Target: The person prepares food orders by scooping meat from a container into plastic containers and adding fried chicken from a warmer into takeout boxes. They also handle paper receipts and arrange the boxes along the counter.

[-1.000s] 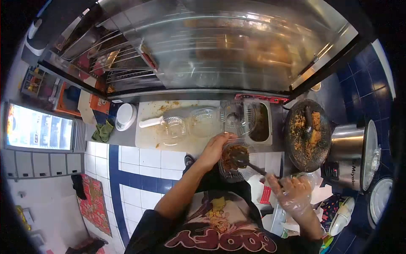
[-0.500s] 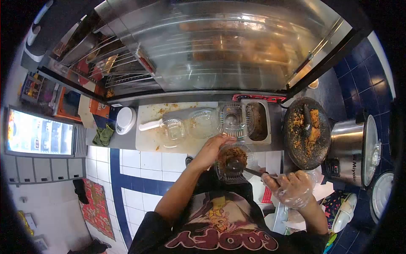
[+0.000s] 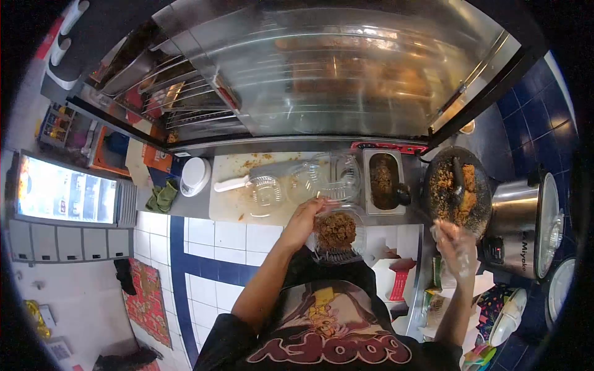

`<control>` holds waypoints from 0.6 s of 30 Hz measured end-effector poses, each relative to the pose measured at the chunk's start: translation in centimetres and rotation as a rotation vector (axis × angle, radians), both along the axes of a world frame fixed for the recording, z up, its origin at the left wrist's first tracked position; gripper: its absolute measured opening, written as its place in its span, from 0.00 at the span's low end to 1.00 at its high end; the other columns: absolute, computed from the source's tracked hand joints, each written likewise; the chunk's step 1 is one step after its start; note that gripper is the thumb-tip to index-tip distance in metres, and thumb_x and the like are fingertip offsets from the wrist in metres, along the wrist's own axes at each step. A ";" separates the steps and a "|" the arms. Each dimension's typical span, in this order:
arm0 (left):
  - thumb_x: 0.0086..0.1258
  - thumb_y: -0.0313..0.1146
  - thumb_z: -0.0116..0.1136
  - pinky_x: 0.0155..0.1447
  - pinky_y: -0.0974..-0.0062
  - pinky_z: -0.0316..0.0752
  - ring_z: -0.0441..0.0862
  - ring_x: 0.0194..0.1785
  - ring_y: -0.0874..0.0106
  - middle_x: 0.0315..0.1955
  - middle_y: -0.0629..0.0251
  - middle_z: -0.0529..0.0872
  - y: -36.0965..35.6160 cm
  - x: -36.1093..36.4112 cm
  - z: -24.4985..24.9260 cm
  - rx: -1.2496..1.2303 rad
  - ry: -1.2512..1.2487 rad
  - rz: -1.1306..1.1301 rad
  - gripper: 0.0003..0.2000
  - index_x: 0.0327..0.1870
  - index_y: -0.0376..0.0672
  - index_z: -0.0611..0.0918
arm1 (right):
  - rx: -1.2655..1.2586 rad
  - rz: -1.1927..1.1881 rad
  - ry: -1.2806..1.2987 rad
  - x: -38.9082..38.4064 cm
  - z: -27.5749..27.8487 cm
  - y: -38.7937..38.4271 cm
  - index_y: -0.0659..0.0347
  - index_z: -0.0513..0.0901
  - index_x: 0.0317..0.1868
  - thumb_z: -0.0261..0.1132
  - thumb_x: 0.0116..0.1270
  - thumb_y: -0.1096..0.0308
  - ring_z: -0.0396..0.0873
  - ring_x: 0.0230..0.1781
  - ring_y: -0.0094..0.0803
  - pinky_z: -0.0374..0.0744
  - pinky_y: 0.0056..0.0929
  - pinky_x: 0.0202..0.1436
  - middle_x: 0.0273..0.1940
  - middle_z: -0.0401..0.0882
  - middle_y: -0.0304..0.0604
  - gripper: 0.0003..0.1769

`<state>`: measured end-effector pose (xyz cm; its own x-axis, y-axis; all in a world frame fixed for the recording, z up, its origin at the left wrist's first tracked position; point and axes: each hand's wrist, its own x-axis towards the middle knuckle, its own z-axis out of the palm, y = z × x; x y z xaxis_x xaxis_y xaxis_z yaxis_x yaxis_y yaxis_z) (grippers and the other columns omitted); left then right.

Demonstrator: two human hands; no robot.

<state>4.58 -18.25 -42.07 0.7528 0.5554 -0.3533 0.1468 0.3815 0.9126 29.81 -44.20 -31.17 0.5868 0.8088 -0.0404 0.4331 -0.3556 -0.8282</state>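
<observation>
My left hand (image 3: 303, 224) pinches the rim of a clear plastic container (image 3: 359, 252) in front of my shirt. Inside the container lies a mound of crumbly brown food (image 3: 336, 231). In a clear plastic glove, my right hand (image 3: 456, 248) is closed around the handle of a ladle. The dark bowl of this ladle (image 3: 402, 194) is at the right edge of a metal pan (image 3: 385, 212), which holds brown food. Just beyond my right hand sits a stone mortar (image 3: 438, 179) with orange-brown crumbs and a pestle (image 3: 458, 176).
A white cutting board (image 3: 226, 207) bears a white-handled cleaver (image 3: 231, 183) and several clear plastic containers (image 3: 266, 195). Left of it stand a white scale (image 3: 195, 176) and a green cloth (image 3: 162, 196). A steel cooker (image 3: 510, 226) stands right of the mortar. A glass-fronted cabinet (image 3: 346, 80) rises behind.
My right hand has moved the ladle right and away from me, out of the container to the metal pan. The container stays in my left hand, its brown food now in full view.
</observation>
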 end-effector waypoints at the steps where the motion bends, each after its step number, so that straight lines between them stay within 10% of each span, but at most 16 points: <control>1: 0.78 0.47 0.40 0.56 0.68 0.76 0.81 0.54 0.68 0.52 0.59 0.83 -0.1 -0.5 -0.2 0.006 0.009 -0.001 0.22 0.55 0.38 0.79 | -0.098 -0.008 -0.061 0.5 -1.2 1.0 0.62 0.86 0.48 0.65 0.66 0.68 0.85 0.33 0.32 0.79 0.29 0.37 0.36 0.87 0.48 0.13; 8: 0.79 0.47 0.40 0.56 0.61 0.79 0.79 0.57 0.62 0.55 0.52 0.81 -2.0 -0.9 0.5 -0.281 -0.033 0.138 0.21 0.62 0.41 0.72 | -0.474 -0.188 -0.527 -2.2 -2.2 7.5 0.56 0.84 0.49 0.67 0.64 0.57 0.83 0.41 0.47 0.81 0.40 0.46 0.40 0.85 0.49 0.17; 10: 0.79 0.48 0.40 0.56 0.60 0.79 0.79 0.58 0.61 0.55 0.50 0.81 -2.3 -0.9 0.5 -0.297 -0.052 0.169 0.21 0.62 0.42 0.71 | -0.043 -0.439 -1.008 -4.0 -0.7 6.9 0.58 0.83 0.48 0.68 0.63 0.54 0.82 0.45 0.50 0.81 0.41 0.48 0.43 0.83 0.51 0.19; 12: 0.80 0.48 0.38 0.59 0.58 0.79 0.79 0.59 0.58 0.56 0.47 0.80 -3.2 -0.6 1.7 -0.329 -0.061 0.139 0.23 0.65 0.41 0.68 | 0.097 -0.509 -0.759 -7.9 -3.2 4.8 0.60 0.81 0.52 0.67 0.65 0.50 0.80 0.50 0.48 0.80 0.41 0.51 0.48 0.82 0.49 0.24; 16: 0.80 0.49 0.37 0.61 0.60 0.77 0.78 0.60 0.58 0.57 0.47 0.79 -4.8 -0.5 0.4 -0.033 -0.162 -0.071 0.27 0.72 0.40 0.63 | 0.613 -0.316 1.326 -16.9 -10.1 1.7 0.54 0.60 0.74 0.64 0.69 0.44 0.72 0.61 0.44 0.80 0.44 0.51 0.68 0.65 0.46 0.41; 18: 0.80 0.45 0.39 0.63 0.63 0.73 0.77 0.60 0.63 0.59 0.53 0.78 -6.2 -1.5 1.5 -0.010 -0.019 -0.158 0.27 0.75 0.41 0.60 | 0.761 -0.439 1.345 -21.2 -9.3 1.5 0.53 0.55 0.76 0.64 0.69 0.46 0.71 0.61 0.48 0.81 0.49 0.50 0.72 0.58 0.48 0.43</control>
